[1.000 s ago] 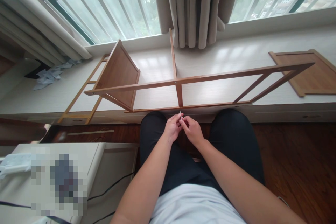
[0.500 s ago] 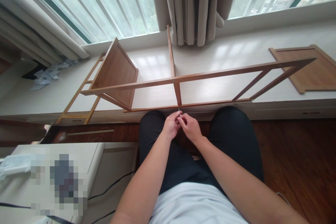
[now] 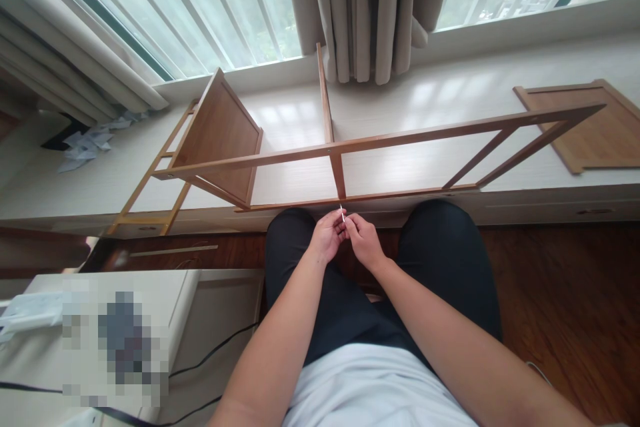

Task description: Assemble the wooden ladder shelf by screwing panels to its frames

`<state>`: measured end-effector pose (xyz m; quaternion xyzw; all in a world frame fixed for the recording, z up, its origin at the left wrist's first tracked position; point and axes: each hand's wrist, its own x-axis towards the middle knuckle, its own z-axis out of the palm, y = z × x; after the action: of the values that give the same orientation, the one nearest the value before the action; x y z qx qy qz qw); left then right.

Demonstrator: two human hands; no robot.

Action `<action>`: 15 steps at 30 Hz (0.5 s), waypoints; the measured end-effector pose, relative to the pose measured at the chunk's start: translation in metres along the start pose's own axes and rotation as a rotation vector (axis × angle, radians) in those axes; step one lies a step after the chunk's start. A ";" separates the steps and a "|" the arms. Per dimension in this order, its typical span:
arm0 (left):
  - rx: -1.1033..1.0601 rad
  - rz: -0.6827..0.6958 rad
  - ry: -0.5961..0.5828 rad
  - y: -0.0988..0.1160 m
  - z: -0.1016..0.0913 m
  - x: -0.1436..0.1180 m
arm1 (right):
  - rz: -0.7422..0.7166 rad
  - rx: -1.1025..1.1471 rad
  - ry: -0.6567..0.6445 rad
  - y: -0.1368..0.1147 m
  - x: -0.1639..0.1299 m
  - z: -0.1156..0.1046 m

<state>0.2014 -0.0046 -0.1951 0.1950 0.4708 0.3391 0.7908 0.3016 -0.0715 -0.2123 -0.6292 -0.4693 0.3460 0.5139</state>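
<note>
Close together in front of my lap, my left hand (image 3: 328,237) and my right hand (image 3: 364,238) are both closed at a thin, silvery metal rod (image 3: 343,213). Only its upper part shows between the fingertips, pointing up to the near lower rail of a brown wooden frame (image 3: 400,141); I cannot tell whether the tip touches it. The frame lies on its side on the pale window ledge, its middle crossbar (image 3: 337,177) right beyond my hands. A wooden panel (image 3: 217,140) stands upright at the frame's left end.
A loose wooden panel (image 3: 590,127) lies flat at the right of the ledge (image 3: 425,87). At left, a lighter ladder-like wooden frame (image 3: 145,220) leans over the ledge's edge. A white cabinet (image 3: 177,307) with black cables stands at my left. Curtains (image 3: 367,13) hang behind.
The metal rod tilts slightly differently and more of it shows between my fingers. My hands have hardly moved; the wooden frame stays in place.
</note>
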 end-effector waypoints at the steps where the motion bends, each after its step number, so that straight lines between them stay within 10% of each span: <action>1: 0.001 0.000 -0.003 0.000 0.000 0.000 | 0.006 0.020 0.001 0.000 0.000 0.000; 15: 0.006 -0.008 0.003 -0.001 0.000 0.000 | 0.043 0.125 -0.016 0.001 -0.001 0.000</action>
<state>0.2016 -0.0047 -0.1958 0.1952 0.4740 0.3350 0.7906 0.3012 -0.0718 -0.2134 -0.6033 -0.4371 0.3905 0.5408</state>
